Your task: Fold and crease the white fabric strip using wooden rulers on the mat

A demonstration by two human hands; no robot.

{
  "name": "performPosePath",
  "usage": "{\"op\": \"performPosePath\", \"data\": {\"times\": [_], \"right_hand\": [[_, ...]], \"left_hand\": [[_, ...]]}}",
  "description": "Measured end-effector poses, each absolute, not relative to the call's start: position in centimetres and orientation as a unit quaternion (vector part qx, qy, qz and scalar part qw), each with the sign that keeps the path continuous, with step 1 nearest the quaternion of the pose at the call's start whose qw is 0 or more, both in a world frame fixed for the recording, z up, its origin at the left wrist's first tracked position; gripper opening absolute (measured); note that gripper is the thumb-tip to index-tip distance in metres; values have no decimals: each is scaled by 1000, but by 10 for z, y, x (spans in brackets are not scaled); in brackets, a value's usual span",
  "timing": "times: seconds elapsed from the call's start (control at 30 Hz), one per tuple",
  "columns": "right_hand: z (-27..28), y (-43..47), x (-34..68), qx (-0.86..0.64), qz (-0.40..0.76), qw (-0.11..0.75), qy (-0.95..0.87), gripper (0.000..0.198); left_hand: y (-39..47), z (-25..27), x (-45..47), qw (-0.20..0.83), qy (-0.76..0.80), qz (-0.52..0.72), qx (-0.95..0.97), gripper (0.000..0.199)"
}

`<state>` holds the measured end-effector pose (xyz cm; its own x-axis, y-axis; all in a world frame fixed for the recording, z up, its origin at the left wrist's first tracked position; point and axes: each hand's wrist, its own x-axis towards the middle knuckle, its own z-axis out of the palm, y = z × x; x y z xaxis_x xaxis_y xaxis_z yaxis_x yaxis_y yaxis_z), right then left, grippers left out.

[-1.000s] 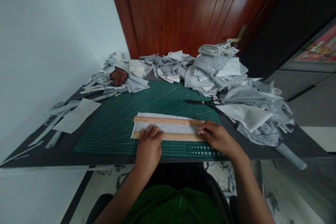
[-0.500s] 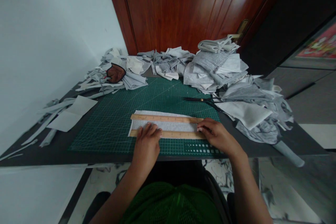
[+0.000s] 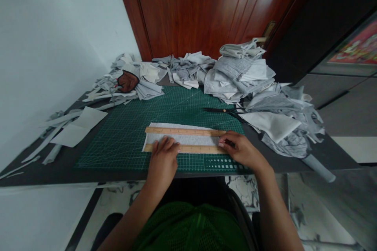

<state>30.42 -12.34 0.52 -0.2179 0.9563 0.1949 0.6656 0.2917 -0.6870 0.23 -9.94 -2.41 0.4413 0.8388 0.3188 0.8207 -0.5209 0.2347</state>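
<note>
Across the front of the green mat (image 3: 118,145), I see a pale grey cloth (image 3: 188,140) lying flat, long side toward the person, with two wooden rulers on it. The far ruler (image 3: 182,130) runs near the cloth's back edge; the near ruler (image 3: 197,149) runs along its front edge, roughly parallel, leaving a band of cloth bare between them.

I have the left hand (image 3: 163,159) palm down, fingers somewhat spread, resting over the near ruler with the fingertips reaching onto the bare cloth. The right hand (image 3: 239,147) is at the right end of both rulers and covers it; its thumb and fingertips are drawn close together, but I cannot tell whether they pinch the cloth.

Beyond the right hand, black scissors (image 3: 216,110) lie on the mat, blades pointing left and handles beside a white piece (image 3: 272,124). A tall heap (image 3: 241,76) of grey fabric stands behind them. At the left I make out a pale sheet (image 3: 79,127) on the dark table (image 3: 70,176), and farther back a brown piece (image 3: 128,81) with dark edging, on scraps (image 3: 150,91).
</note>
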Motion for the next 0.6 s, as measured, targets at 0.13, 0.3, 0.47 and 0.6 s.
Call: {"op": "performPosePath", "data": {"times": [0.13,0.3,0.47,0.6], "right_hand": [[6,-125,307,-545,272,303,-733,10],[4,-124,311,-540,288,307,-729,10],[3,-123,310,-530,271,316,-739,15],[5,-122,306,-527,259,307,-749,16]], "left_hand": [[-99,-27,2,24,490,205,847,36],[-98,-30,2,22,490,216,844,36],[-97,-32,1,19,484,219,847,36],[-96,-33,0,20,480,219,849,36]]}}
